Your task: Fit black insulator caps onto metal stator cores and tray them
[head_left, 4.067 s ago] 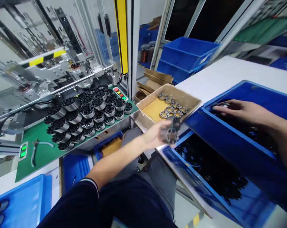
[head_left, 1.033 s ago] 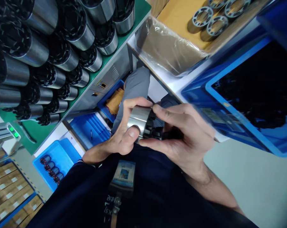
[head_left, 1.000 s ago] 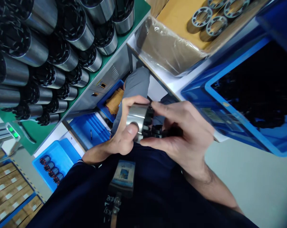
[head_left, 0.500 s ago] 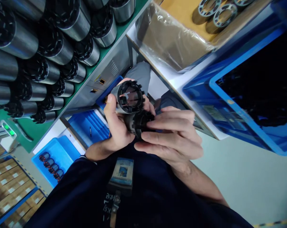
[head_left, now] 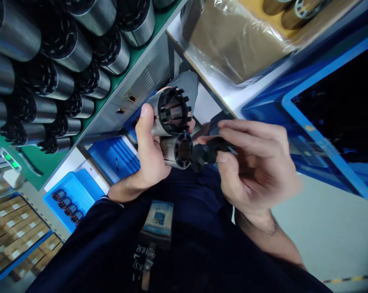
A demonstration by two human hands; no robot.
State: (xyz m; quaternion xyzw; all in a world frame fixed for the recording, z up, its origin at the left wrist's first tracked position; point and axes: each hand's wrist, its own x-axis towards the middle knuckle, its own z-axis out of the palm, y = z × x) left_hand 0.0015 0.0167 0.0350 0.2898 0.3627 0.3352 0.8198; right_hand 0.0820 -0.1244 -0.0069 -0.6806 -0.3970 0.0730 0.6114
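**Two metal cylinders in the left hand, a black plastic piece in the right**

I see my left hand [head_left: 150, 152] closed around two short metal cylinders, one stacked above the other, their open ends turned toward the camera. The upper cylinder [head_left: 170, 112] already carries a black toothed plastic ring on its end; my thumb lies along its left side. The lower cylinder [head_left: 177, 150] shows a bare slotted metal face and sits against my palm, touching the upper one.

My right hand [head_left: 257, 162] is curled, thumb and forefinger pinching a black plastic piece [head_left: 206, 152]. That piece sits just beside the open end of the lower cylinder; whether it touches the metal I cannot tell, as the hand is blurred.

Both hands hover above my lap, over a dark garment with a badge [head_left: 157, 221] clipped to it.

Up left, a green bench [head_left: 49, 160] carries rows of finished cylinders [head_left: 77, 53] with black ends. Below it a blue tray [head_left: 64, 193] holds a few small wound parts. Top right stands a cardboard box [head_left: 238, 44] wrapped in clear film, and next to it a blue crate [head_left: 321, 122] with dark contents.
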